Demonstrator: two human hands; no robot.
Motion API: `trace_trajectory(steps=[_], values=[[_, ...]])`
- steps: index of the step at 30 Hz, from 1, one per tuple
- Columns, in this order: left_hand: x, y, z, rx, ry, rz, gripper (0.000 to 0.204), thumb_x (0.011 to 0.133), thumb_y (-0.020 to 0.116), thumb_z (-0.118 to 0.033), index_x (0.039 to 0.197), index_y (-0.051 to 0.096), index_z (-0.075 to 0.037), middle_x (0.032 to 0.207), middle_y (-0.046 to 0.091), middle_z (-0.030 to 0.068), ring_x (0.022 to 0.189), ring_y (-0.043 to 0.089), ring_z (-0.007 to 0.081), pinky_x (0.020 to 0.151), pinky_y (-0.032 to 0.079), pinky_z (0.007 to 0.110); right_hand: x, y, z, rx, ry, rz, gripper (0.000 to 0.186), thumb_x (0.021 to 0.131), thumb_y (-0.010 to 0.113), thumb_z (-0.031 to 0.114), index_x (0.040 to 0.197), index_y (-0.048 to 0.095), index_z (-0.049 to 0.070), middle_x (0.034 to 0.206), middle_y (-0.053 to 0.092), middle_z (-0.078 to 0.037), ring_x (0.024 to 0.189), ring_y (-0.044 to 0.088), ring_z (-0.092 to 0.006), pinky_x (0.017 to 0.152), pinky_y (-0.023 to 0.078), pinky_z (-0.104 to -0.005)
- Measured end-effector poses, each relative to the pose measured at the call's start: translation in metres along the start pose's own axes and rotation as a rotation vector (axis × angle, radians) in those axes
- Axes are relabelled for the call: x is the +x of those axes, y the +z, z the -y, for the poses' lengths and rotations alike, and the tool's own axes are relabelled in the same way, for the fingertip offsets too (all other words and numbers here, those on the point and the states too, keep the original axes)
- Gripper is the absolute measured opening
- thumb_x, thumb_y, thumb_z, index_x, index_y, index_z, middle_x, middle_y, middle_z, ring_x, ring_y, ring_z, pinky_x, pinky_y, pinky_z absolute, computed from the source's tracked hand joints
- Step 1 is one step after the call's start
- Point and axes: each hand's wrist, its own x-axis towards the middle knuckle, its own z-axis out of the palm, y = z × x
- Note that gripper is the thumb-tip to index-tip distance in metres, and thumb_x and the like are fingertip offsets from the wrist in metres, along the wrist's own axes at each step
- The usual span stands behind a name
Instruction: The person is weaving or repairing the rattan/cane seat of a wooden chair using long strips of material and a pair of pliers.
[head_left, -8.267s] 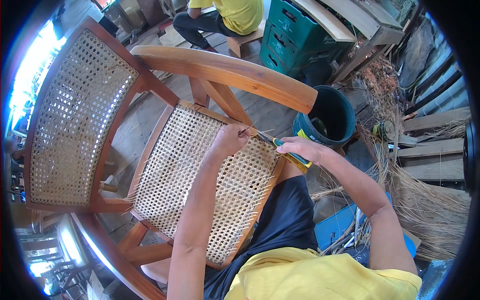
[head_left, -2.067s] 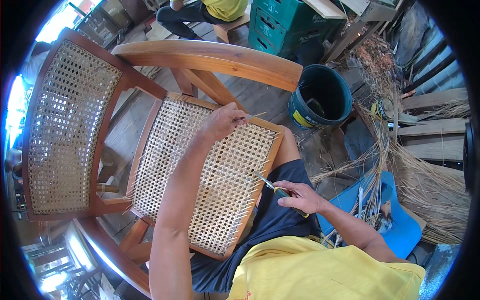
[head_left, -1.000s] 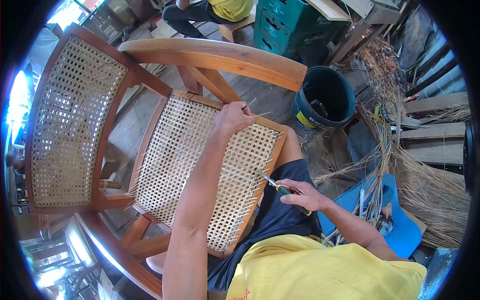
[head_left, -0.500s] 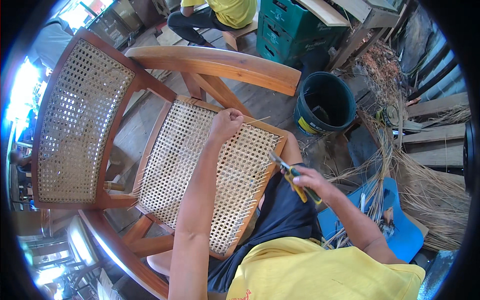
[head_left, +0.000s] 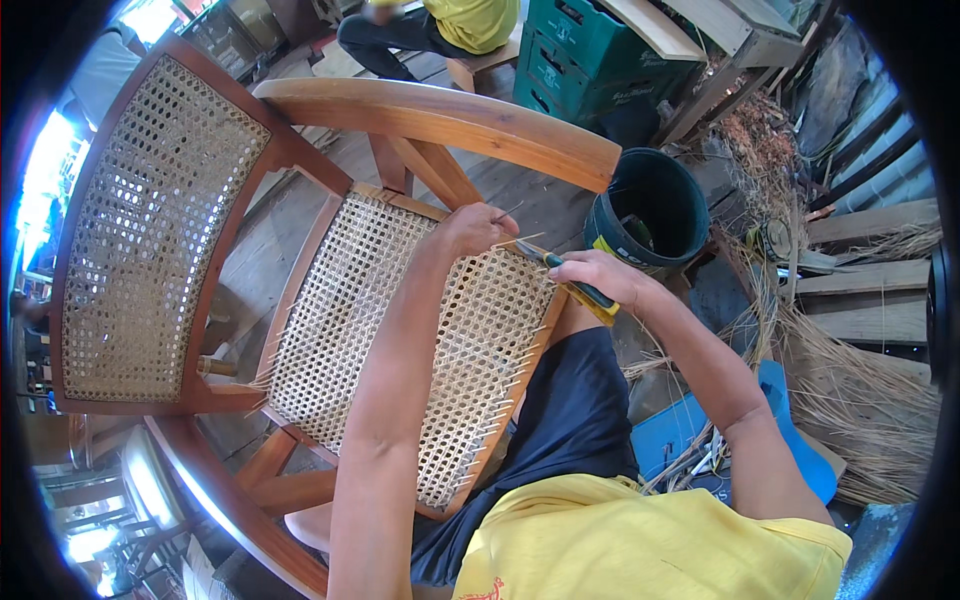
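A wooden chair with a woven cane seat (head_left: 490,320) lies turned across my lap, its cane backrest (head_left: 160,240) at the left. My left hand (head_left: 474,230) is closed in a pinch at the seat's far edge, on a thin cane strand (head_left: 528,238) that sticks out to the right. In my right hand (head_left: 605,275) are cutting pliers (head_left: 592,299) with green and yellow handles. Their jaws point left, close to the strand beside my left fingers; whether they touch it I cannot tell. Short cane ends stand up along the seat's right rail.
The chair's curved armrest (head_left: 450,115) arches beyond my hands. A dark green bucket (head_left: 650,205) stands at the right, near stacked green crates (head_left: 570,60). Loose cane strands (head_left: 860,400) and a blue plastic piece (head_left: 665,435) lie at the right. Another person in yellow (head_left: 475,22) sits at the back.
My right hand has brought the pliers up and left, from the seat's right rail to beside my left hand. My left hand has shifted slightly along the far edge.
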Motion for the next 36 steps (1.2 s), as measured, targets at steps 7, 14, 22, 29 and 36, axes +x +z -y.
trace_trajectory(steps=[7, 14, 22, 29, 36], values=[[0.013, -0.010, -0.017, 0.176, 0.052, 0.117, 0.021, 0.091, 0.064, -0.019, 0.105, 0.074, -0.007, 0.086, 0.072, 0.0082, 0.080, 0.065, 0.0173, 0.076, 0.051, 0.032, 0.018, 0.002, 0.013, -0.115, 0.010, 0.039, 0.059, 0.083, 0.060, 0.050, 0.111, 0.069, -0.001, 0.106, 0.068, -0.016, 0.098, 0.060, -0.0266, 0.091, 0.043, -0.0350], [0.017, -0.012, -0.015, 0.187, 0.103, 0.103, 0.019, 0.088, 0.071, -0.021, 0.098, 0.075, -0.005, 0.075, 0.069, 0.0084, 0.066, 0.062, 0.0171, 0.066, 0.051, 0.033, 0.023, 0.004, 0.021, -0.226, -0.026, 0.052, 0.062, 0.082, 0.059, 0.051, 0.114, 0.068, -0.001, 0.105, 0.068, -0.018, 0.099, 0.061, -0.0281, 0.093, 0.043, -0.0361], [0.019, -0.010, -0.010, 0.250, 0.124, 0.090, 0.023, 0.087, 0.073, -0.026, 0.098, 0.076, -0.005, 0.082, 0.072, 0.0137, 0.074, 0.067, 0.0225, 0.072, 0.053, 0.037, 0.022, 0.015, 0.012, -0.467, -0.041, -0.091, 0.079, 0.078, 0.061, 0.057, 0.134, 0.059, 0.001, 0.129, 0.063, -0.024, 0.119, 0.061, -0.0355, 0.101, 0.046, -0.0387], [0.015, -0.009, -0.014, 0.233, 0.108, 0.073, 0.023, 0.087, 0.073, -0.025, 0.099, 0.076, -0.006, 0.083, 0.073, 0.0139, 0.076, 0.068, 0.0235, 0.074, 0.053, 0.037, 0.019, 0.014, 0.018, -0.510, -0.105, -0.106, 0.079, 0.077, 0.063, 0.058, 0.133, 0.059, 0.003, 0.121, 0.066, -0.024, 0.113, 0.063, -0.0363, 0.098, 0.048, -0.0412], [-0.007, -0.023, -0.005, 0.131, 0.083, -0.131, 0.021, 0.089, 0.069, -0.023, 0.100, 0.075, -0.005, 0.088, 0.074, 0.0138, 0.079, 0.070, 0.0237, 0.076, 0.054, 0.035, -0.047, 0.059, 0.013, -0.716, -0.605, -0.038, 0.061, 0.074, 0.071, 0.045, 0.121, 0.061, 0.007, 0.095, 0.062, -0.017, 0.091, 0.062, -0.0347, 0.081, 0.050, -0.0432]])
